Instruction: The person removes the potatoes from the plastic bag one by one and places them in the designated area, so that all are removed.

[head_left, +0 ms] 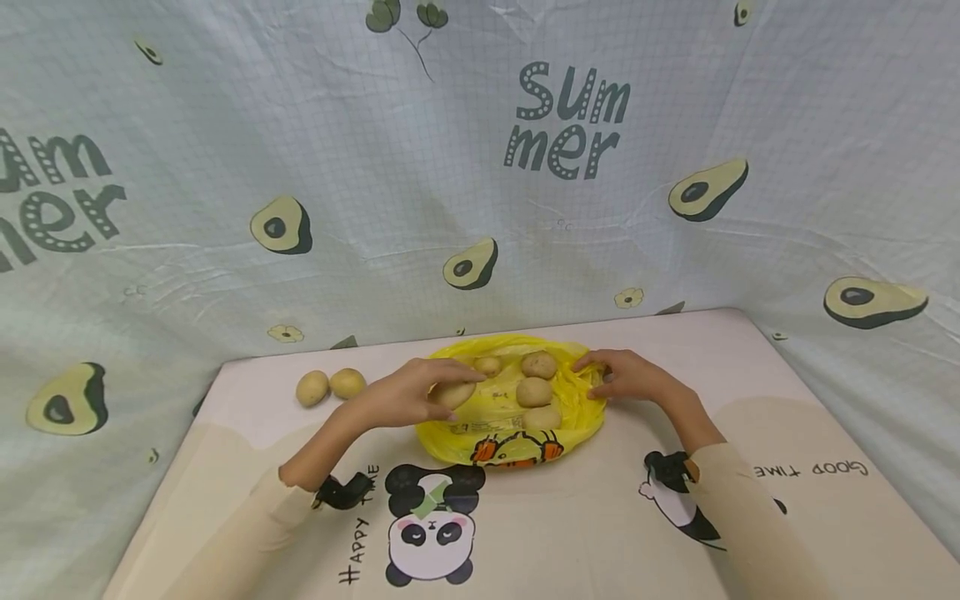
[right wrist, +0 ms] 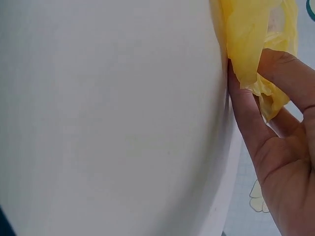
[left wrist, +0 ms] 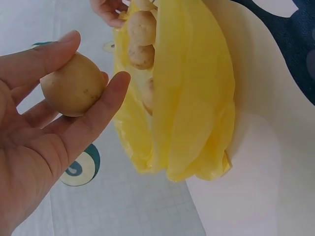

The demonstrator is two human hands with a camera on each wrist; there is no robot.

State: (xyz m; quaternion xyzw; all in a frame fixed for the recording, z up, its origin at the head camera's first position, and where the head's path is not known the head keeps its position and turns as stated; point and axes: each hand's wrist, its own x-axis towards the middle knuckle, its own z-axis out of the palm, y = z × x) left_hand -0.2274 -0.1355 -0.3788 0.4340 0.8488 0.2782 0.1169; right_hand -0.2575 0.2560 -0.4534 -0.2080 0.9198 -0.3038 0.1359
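Note:
My left hand [head_left: 401, 393] grips a potato [head_left: 452, 394] over the left side of a yellow plastic bag [head_left: 517, 457]. The left wrist view shows that potato [left wrist: 74, 84] between the thumb and fingers, apart from the bag [left wrist: 197, 93]. Several other potatoes [head_left: 534, 392] lie inside the bag, whose mouth faces up, wide apart. At the bag's right edge, my right hand [head_left: 630, 375] pinches the thin plastic. In the right wrist view, the crumpled rim [right wrist: 246, 49] sits between the thumb and fingers of the right hand [right wrist: 285, 152].
Two potatoes [head_left: 330, 387] lie on the table at left, beyond my left forearm. The pale table cover [head_left: 570, 533] has a panda print [head_left: 431, 533] in front of the bag. A curtain with avocado prints [head_left: 480, 167] hangs behind the table's far edge.

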